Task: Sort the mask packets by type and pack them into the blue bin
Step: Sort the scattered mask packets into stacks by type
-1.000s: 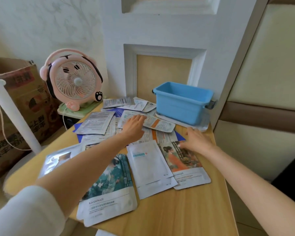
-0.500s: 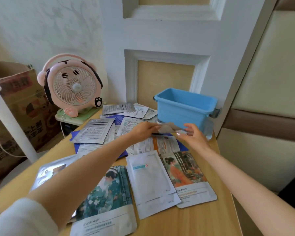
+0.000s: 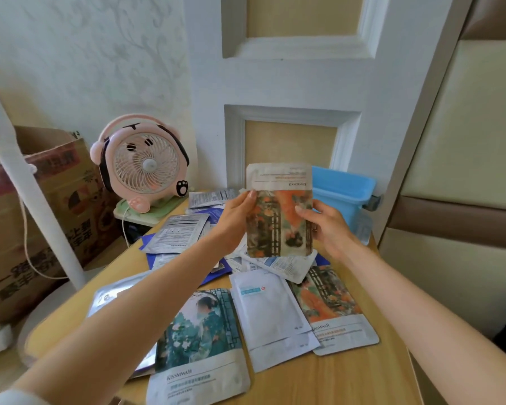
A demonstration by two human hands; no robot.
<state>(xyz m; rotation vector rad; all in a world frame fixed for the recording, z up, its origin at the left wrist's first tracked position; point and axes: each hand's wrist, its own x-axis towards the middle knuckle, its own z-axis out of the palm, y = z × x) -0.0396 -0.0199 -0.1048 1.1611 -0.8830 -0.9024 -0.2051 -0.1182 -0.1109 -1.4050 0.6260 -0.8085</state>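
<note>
- Both hands are raised over the middle of the table, sharing one orange-picture packet [image 3: 278, 217]. It stands upright with its picture toward the camera and its printed name upside down.
- The left hand [image 3: 234, 220] pinches the packet's nine o'clock edge. The right hand [image 3: 327, 226] pinches the three o'clock edge, thumb on the front, fingers curled behind.
- The blue bin [image 3: 345, 191] sits at the table's one o'clock corner, just behind the held packet. Its inside is hidden from here, so I cannot tell whether anything is packed.
- Sorting looks barely begun. At six o'clock a teal-picture packet [image 3: 199, 337], a plain white packet [image 3: 272, 311] and a matching orange packet [image 3: 333, 311] lie side by side, overlapping at the edges — possibly the start of type piles.
- Toward eleven o'clock a loose heap of silver packets [image 3: 181, 232] and blue ones is unsorted, so most of the work seems left.
- The surface is a pale wooden table [image 3: 333, 375].
- A pink fan [image 3: 143, 168] stands at ten o'clock, a cardboard box [image 3: 50, 206] and a white pole [image 3: 27, 185] at nine o'clock — and a white panelled door [image 3: 289, 83] rises at twelve o'clock.
</note>
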